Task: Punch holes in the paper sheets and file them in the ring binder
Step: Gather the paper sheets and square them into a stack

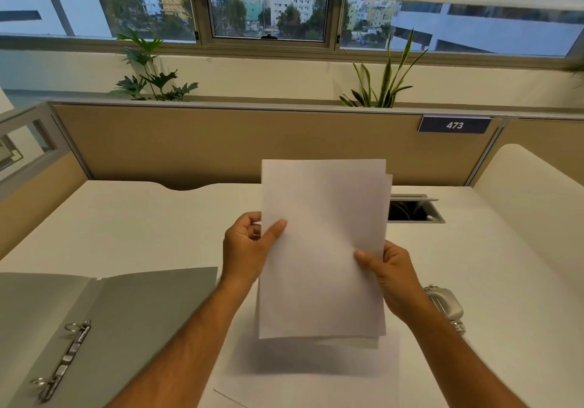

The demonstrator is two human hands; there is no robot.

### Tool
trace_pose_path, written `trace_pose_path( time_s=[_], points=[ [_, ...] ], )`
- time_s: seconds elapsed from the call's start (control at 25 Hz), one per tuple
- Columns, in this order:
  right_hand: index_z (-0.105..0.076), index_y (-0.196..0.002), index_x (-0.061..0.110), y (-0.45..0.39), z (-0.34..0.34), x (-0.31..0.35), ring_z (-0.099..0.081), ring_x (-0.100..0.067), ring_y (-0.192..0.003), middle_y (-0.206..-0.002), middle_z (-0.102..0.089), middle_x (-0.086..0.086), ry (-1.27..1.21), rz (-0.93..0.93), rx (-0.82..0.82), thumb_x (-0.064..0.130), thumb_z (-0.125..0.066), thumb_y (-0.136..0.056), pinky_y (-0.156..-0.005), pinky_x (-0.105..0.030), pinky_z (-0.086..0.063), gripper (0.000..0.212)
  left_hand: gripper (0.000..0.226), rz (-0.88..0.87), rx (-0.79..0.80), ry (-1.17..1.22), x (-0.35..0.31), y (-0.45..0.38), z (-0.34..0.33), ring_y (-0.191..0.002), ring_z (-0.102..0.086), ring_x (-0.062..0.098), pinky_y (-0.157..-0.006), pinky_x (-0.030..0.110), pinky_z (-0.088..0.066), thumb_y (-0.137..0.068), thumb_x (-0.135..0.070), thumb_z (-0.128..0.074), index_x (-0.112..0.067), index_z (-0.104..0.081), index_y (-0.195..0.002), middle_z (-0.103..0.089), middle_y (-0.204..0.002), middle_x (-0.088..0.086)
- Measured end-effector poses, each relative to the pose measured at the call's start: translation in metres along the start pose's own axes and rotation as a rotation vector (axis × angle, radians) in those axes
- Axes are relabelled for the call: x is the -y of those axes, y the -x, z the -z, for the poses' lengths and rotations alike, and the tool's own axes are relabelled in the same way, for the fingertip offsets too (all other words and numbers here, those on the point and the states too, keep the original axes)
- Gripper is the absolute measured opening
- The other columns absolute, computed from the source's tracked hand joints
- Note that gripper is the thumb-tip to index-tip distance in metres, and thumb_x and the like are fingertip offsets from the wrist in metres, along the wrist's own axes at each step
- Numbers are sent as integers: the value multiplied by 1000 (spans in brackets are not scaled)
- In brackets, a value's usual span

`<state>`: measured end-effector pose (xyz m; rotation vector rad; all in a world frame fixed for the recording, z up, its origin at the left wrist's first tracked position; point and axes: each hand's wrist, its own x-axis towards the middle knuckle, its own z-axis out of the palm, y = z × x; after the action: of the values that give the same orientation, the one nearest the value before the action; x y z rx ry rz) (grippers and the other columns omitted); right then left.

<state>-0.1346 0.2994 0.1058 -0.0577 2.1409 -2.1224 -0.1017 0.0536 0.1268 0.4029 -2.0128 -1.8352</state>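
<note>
I hold a small stack of white paper sheets [322,249] upright above the desk, its sheets slightly offset at the top. My left hand [249,246] grips the stack's left edge with the thumb on the front. My right hand [388,275] grips the right edge lower down. More white paper [303,385] lies flat on the desk beneath the stack. A grey ring binder [136,312] lies open at the lower left, its metal ring mechanism [63,360] shut. A silver hole punch [445,306] sits at the right, partly hidden by my right forearm.
The white desk [142,218] ends at a tan partition [221,142] with a "473" plate [454,125]. An open cable hatch [414,210] sits in the desk behind the stack. A white side panel [531,202] rises at the right. Plants stand behind the partition.
</note>
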Motion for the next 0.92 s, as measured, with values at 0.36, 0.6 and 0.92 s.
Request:
trace_pose_path(
  time_s=[0.36, 0.6, 0.92],
  points=[
    [-64, -119, 6, -10, 75, 18, -66, -26, -82, -105, -69, -11, 202, 105, -365, 15, -62, -95, -81, -44, -55, 26, 87, -113, 811, -1007, 95, 20, -20, -131, -40, 15, -108, 29, -35, -63, -62, -79, -31, -45, -137, -44, -141, -7],
    [-65, -119, 6, -14, 92, 15, -66, -33, -89, -105, -69, -12, 200, 90, -438, 11, -63, -93, -84, -46, -55, 26, 108, -313, 1002, -1352, 97, 21, -70, -127, -34, 26, -108, 43, -28, -55, -64, -82, -22, -35, -143, -39, -140, 4],
    [-66, -110, 13, -19, 103, 0, -65, -24, -82, -92, -69, 0, 78, 105, -600, 10, -66, -91, -89, -45, -54, 19, 29, -214, 965, -1169, 96, 14, -52, -92, -58, 23, -70, 29, -40, -78, -42, -69, -20, -56, -94, -66, -103, 1]
  ],
)
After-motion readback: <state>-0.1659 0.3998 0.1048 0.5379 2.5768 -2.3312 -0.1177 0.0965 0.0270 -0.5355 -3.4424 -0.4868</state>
